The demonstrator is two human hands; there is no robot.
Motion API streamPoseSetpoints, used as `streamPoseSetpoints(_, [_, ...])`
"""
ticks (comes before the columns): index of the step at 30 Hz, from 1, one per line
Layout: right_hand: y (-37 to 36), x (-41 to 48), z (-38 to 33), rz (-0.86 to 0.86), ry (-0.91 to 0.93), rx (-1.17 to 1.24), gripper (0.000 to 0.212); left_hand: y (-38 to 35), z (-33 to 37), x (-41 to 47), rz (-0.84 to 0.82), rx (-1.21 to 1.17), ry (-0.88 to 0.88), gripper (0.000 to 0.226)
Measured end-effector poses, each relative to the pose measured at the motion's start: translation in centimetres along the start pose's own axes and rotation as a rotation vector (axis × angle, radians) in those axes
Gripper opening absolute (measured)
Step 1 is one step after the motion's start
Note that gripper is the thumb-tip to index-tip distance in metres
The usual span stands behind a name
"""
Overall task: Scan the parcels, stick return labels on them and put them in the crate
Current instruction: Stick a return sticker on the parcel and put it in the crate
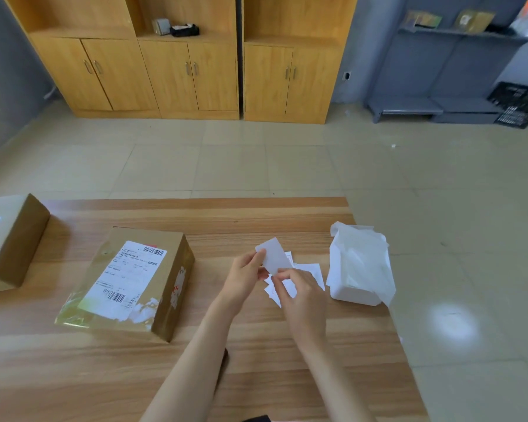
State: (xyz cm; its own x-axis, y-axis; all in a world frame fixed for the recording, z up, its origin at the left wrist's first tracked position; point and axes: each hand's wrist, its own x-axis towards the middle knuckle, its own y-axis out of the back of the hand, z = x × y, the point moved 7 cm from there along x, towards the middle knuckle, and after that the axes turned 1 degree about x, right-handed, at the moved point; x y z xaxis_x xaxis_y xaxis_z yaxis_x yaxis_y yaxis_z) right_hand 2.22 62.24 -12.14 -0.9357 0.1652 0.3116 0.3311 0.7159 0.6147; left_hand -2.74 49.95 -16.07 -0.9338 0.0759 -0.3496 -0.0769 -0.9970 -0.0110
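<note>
The left hand (247, 277) pinches one white return label (274, 254) at its edge, raised above the table (256, 376); the right hand (299, 295) closes its fingertips on the label's lower corner, apparently to separate the backing. Risk: a peeled label may curl and adhere to itself or to the fingers, and the loose labels (305, 274) beneath the hands may shift or stick to it. Two parcels are visible: one cardboard parcel (134, 281) left of the hands, shipping label upward, and a second parcel (9, 239) at the far left edge (partly out of view). One white container (358, 269) stands just right of the hands. One black crate (517, 105) sits across the floor, well apart. The loose labels overlap, so no count is possible.
</note>
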Motion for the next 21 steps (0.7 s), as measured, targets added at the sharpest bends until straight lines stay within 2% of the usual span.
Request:
streamPoseSetpoints(5, [-0.2, 0.0, 0.5, -0.084, -0.066, 0.053, 0.027, -0.4, 0.2, 0.0, -0.051, 0.042, -0.022, 0.035])
streamPoseSetpoints(8, [0.1, 0.5, 0.8, -0.086, -0.098, 0.070, 0.038, -1.3, 0.0, -0.1, -0.109, 0.098, -0.022, 0.051])
streamPoseSetpoints(16, [0.3, 1.0, 2.1, -0.112, -0.273, 0.304, 0.031, -2.5, 1.3, -0.4, -0.202, 0.134, -0.034, 0.056])
streamPoseSetpoints(19, [0.3, 1.3, 2.2, -0.129, -0.343, 0.435, 0.029, -2.3, 1.7, -0.5, -0.211, 0.109, -0.044, 0.048])
streamPoseSetpoints(21, [0.2, 1.4, 2.2, -0.141, -0.389, 0.496, 0.031, -2.3, 2.1, -0.7, -0.212, 0.087, -0.066, 0.034])
